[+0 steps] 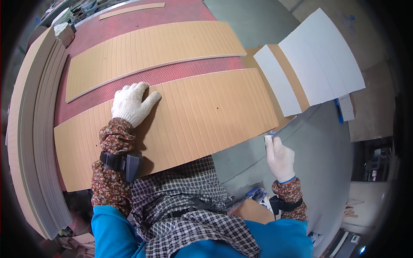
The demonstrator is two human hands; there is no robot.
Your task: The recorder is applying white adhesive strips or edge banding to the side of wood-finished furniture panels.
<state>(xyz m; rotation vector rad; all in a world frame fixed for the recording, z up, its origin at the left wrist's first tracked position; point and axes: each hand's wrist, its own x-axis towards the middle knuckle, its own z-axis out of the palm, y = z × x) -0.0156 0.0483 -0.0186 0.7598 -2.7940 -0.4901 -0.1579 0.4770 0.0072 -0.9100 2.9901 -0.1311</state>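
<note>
My left hand [132, 103], in a white knit glove, lies flat with fingers spread on the upper edge of a long tan grooved board [193, 116] resting on a red mesh-covered table [172, 73]. My right hand [279, 158], also gloved, is closed around a small pale tool or block [269, 138] held at the board's lower right edge, off the table's side. A second grooved tan board [150, 51] lies farther back on the same table, parallel to the first.
A tall stack of pale boards [32, 129] stands on edge along the left. White panels with a tan strip [309, 64] lie at the right over a grey floor [318, 159]. A thin tan strip [131, 9] rests at the table's far end.
</note>
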